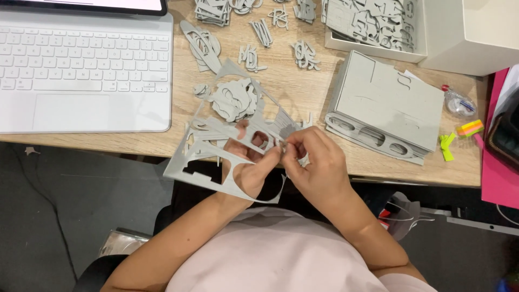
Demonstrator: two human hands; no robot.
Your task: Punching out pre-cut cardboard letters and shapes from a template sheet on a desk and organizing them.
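Note:
A grey punched-out cardboard sheet (200, 162), full of cut-out holes, is held over the desk's front edge. My left hand (250, 168) grips it from beneath, fingers showing through the openings. My right hand (316, 165) pinches a small part of the same sheet near its right side, fingertips meeting the left thumb. A pile of loose grey cut-out pieces (233, 99) lies on the wooden desk (303, 92) just beyond the sheet.
A white keyboard with trackpad (84, 65) fills the left of the desk. A stack of grey sheets (386, 105) lies to the right, a white box of pieces (373, 24) behind it. Small grey shapes (305, 54) are scattered at the back. Neon sticky tabs (459, 135) and a pink folder (497, 173) sit far right.

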